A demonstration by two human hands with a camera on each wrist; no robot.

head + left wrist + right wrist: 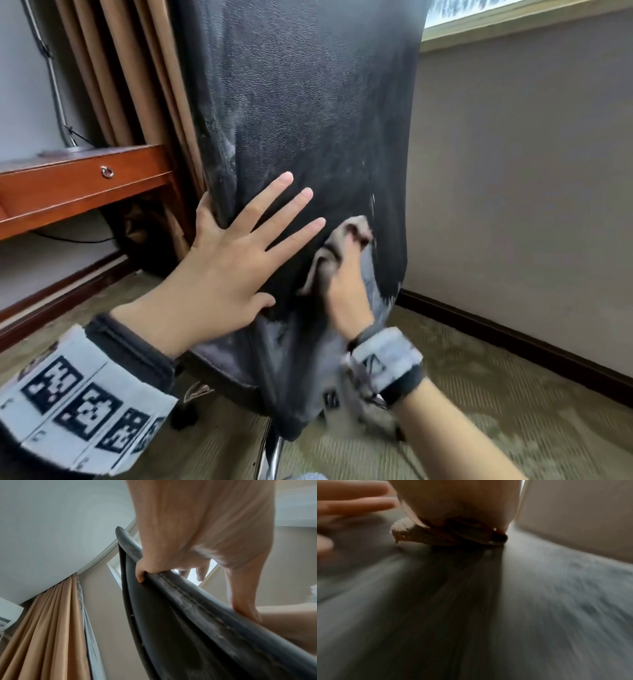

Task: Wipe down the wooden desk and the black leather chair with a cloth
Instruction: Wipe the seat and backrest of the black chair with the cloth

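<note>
The black leather chair (308, 102) fills the middle of the head view, its back dusty grey in streaks. My left hand (239, 253) lies flat on the lower back with fingers spread, and its thumb (139, 574) hooks round the chair's left edge (171, 615). To the right of it, my right hand (346, 284) grips a bunched pale cloth (342, 243) and presses it on the leather; both are motion-blurred. The right wrist view shows the cloth (423, 534) under my right hand (462, 500) on the chair (471, 601). The wooden desk (78, 185) stands at the left.
A tan curtain (137, 85) hangs behind the chair and desk. The desk drawer has a ring pull (107, 172). A beige wall (513, 171) with a dark baseboard runs on the right under a window sill (513, 20). Patterned carpet (496, 394) lies below, with the chair's chrome post (270, 455).
</note>
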